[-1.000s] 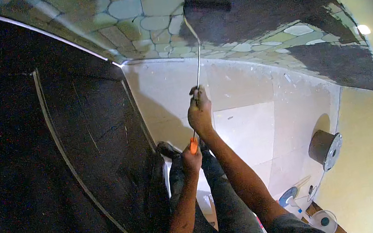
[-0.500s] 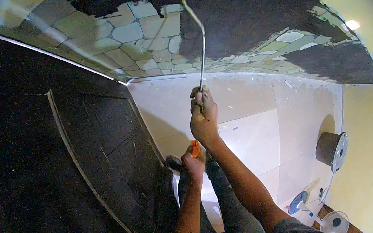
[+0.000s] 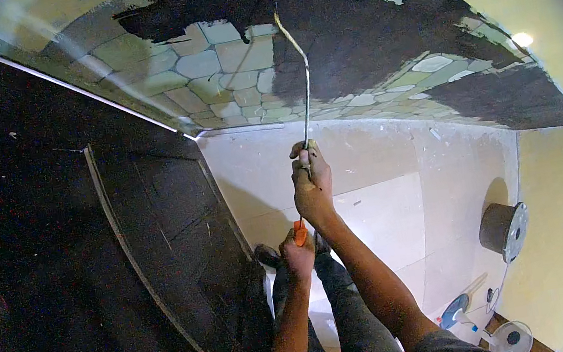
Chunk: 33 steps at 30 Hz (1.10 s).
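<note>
My right hand (image 3: 312, 182) is wrapped round the metal rod of a long paint roller (image 3: 305, 91), partway along it. Lower down, my left hand (image 3: 299, 254) is closed on the roller's orange handle (image 3: 300, 233). The rod runs up and away from me, bends, and ends against the wall. There its head is dark and hard to tell from the dark paint (image 3: 362, 30) around it. Part of the wall's stone-patterned surface (image 3: 194, 68) shows uncovered to the left of and below the paint.
A dark panelled door (image 3: 168, 201) is on the left. My shoes and legs stand on pale floor tiles (image 3: 374, 154). Near the yellow wall (image 3: 559, 206) at right sit a large spool (image 3: 502, 231) and a white fan (image 3: 511, 341). A light (image 3: 522, 40) glows at upper right.
The view has tilted a little, so the wall and floor sit lower in the picture. The roller has shifted slightly left against the wall. Both hands keep their grip.
</note>
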Tool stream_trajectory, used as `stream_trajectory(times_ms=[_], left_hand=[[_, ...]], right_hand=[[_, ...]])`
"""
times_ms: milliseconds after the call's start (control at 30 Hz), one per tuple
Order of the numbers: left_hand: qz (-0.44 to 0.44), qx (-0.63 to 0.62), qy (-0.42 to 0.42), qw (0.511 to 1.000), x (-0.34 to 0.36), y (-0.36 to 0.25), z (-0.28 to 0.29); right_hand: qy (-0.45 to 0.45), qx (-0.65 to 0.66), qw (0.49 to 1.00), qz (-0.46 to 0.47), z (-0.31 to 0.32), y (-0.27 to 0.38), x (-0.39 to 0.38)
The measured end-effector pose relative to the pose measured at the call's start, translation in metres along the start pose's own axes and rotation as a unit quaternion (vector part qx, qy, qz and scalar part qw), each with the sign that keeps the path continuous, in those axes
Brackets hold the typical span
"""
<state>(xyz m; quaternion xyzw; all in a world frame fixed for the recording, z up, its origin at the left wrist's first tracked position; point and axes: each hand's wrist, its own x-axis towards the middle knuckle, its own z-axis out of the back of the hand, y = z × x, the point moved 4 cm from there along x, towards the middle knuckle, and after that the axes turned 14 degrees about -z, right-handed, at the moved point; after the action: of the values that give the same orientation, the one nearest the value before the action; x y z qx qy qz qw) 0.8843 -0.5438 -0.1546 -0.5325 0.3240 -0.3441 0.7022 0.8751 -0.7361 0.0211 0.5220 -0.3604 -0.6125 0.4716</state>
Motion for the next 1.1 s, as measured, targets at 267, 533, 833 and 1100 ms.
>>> stream_trajectory(times_ms=[267, 533, 833, 1100], left_hand=[[-0.068, 0.033, -0.015, 0.997, 0.015, -0.025, -0.003], [-0.092, 0.071, -0.022, 0.993, 0.019, -0.038, -0.006], [-0.103, 0.091, -0.006, 0.991, 0.025, -0.050, 0.003], [-0.094, 0.035, -0.014, 0.995, 0.030, -0.048, -0.008]], right_hand=[[-0.021, -0.030, 0.998, 0.041, 0.003, 0.016, 0.000], [-0.012, -0.016, 1.000, 0.024, 0.005, 0.009, 0.005], [0.014, 0.021, 0.999, 0.038, -0.002, 0.005, 0.003], [0.004, 0.024, 0.996, 0.084, 0.004, 0.018, 0.008]])
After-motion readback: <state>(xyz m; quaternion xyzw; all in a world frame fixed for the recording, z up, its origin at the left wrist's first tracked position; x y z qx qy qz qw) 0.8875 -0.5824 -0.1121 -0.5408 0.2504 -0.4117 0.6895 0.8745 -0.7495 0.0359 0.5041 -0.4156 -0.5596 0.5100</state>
